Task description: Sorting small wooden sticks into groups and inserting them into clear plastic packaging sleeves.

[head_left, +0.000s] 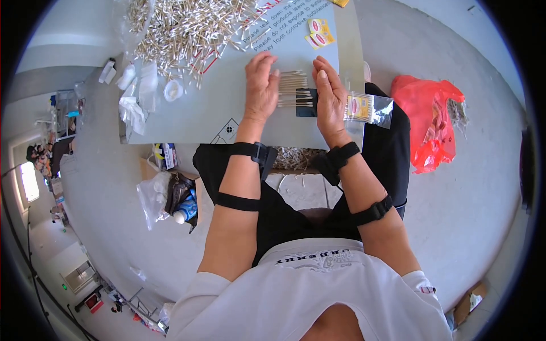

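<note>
Several cotton swabs (293, 84) lie side by side on the table between my two hands, a few of them across a small black pad (306, 109). My left hand (261, 94) stands on edge at their left ends, fingers loosely stretched and holding nothing. At their right ends my right hand (330, 102) is also open, its fingers extended and the palm turned inward, covering part of the pad. Just right of it, a clear bag (382, 112) holds swabs and a yellow card (358, 107). Whether either palm touches the swab tips, I cannot tell.
A large heap of loose swabs (182, 28) covers the table's far left. Yellow-and-white cards (320, 33) lie far right. A small white cup (173, 90) and crumpled plastic (132, 111) sit at the left. A red plastic bag (424, 113) is on the floor, right; an open box (190, 196) stands left.
</note>
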The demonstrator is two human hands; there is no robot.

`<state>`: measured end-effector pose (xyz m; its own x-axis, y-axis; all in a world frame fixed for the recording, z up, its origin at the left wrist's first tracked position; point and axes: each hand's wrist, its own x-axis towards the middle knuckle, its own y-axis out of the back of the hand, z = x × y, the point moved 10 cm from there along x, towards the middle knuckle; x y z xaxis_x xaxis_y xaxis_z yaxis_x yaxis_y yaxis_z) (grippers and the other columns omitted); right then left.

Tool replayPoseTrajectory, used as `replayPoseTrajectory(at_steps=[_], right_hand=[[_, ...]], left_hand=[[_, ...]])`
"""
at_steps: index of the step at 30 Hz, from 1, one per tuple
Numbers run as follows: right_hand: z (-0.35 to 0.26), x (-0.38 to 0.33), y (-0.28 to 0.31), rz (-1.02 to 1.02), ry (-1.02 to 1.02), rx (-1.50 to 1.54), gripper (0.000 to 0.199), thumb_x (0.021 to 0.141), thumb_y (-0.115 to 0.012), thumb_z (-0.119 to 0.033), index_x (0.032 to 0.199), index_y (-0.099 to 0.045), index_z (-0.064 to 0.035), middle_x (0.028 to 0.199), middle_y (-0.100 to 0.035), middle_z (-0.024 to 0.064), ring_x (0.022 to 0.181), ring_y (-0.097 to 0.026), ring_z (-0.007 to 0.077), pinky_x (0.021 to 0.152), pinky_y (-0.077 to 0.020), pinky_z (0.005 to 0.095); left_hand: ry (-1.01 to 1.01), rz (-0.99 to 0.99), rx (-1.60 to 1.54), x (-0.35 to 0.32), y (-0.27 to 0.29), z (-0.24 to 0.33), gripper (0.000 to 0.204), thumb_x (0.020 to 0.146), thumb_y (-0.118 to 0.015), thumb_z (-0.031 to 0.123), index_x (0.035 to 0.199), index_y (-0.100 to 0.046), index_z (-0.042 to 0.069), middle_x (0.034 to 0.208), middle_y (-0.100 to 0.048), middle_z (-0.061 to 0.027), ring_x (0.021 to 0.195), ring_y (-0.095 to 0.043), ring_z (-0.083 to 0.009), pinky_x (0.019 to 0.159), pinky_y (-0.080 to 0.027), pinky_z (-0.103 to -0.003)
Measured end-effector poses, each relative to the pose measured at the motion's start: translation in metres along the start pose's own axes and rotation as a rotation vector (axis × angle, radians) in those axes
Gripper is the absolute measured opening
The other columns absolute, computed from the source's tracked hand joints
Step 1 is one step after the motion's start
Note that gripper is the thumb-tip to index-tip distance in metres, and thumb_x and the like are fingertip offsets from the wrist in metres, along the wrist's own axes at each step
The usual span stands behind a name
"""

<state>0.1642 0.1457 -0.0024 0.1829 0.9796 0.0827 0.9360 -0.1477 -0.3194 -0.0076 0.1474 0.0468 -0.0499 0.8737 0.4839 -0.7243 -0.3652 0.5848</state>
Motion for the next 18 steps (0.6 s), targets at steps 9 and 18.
replayPoseTrajectory(at_steps=[9, 18], right_hand=[[0.003, -0.005, -0.006, -0.105, 0.022, -0.149, 0.04, 0.103, -0.043, -0.021, 0.132, -0.049, 0.0054, 0.137, -0.049, 0.0145, 0.126, -0.048, 0.0194, 0.109, -0.0377, 0.0293], [-0.005, 0.023, -0.001, -0.1, 0.044, -0.099, 0.034, 0.099, -0.05, -0.02, 0.12, -0.059, 0.0058, 0.131, -0.055, 0.02, 0.126, -0.05, 0.0283, 0.106, -0.0361, 0.0337]], left_hand=[[0.269, -0.066, -0.513, -0.023, -0.028, 0.002, 0.036, 0.098, -0.046, 0.016, 0.13, -0.051, 0.0, 0.133, -0.053, -0.0171, 0.127, -0.046, -0.0321, 0.107, -0.035, -0.039], [0.012, -0.335, 0.461, -0.046, -0.045, 0.029, 0.064, 0.095, -0.051, 0.041, 0.143, -0.036, 0.002, 0.151, -0.033, -0.018, 0.141, -0.027, -0.0343, 0.115, -0.018, -0.052]])
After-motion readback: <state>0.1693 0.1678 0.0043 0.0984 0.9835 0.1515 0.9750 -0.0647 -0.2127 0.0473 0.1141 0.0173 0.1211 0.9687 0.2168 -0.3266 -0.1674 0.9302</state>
